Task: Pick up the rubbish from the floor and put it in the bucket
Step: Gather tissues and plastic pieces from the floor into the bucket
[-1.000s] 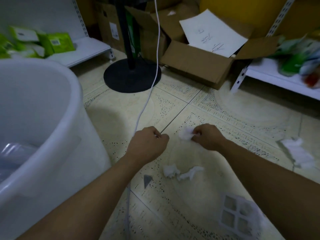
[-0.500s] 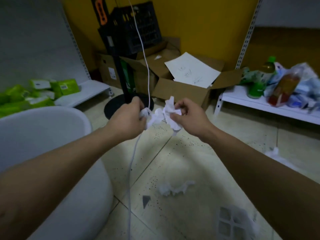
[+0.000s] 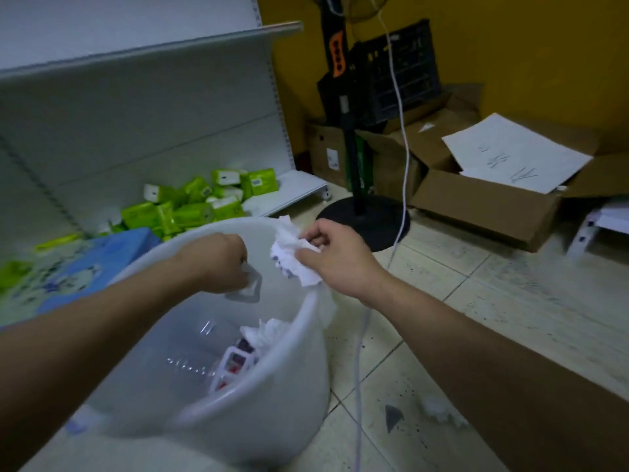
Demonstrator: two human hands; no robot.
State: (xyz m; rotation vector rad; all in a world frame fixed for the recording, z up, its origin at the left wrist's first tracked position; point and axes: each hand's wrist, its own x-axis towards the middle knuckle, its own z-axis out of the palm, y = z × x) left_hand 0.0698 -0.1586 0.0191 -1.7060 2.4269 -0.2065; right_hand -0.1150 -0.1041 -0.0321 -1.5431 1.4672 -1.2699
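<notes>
Tiled floor (image 3: 476,301) under white bucket (image 3: 299,386); right grip (image 3: 340,257) pinches tissue (image 3: 292,257), left grip (image 3: 218,264) clutches scrap (image 3: 250,289).

Back is being closed off by a yellow wall (image 3: 510,46). Left side is being taken up by a white shelf unit (image 3: 136,114), green packs (image 3: 204,202) being piled on its bottom shelf. Pale speckled floor tiles (image 3: 510,301) are being crowded by open cardboard boxes (image 3: 476,209) and a black fan stand (image 3: 369,226).

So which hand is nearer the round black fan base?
Right. The right hand is just in front of the round black fan base; the left hand is farther, over the white plastic bucket.
</notes>
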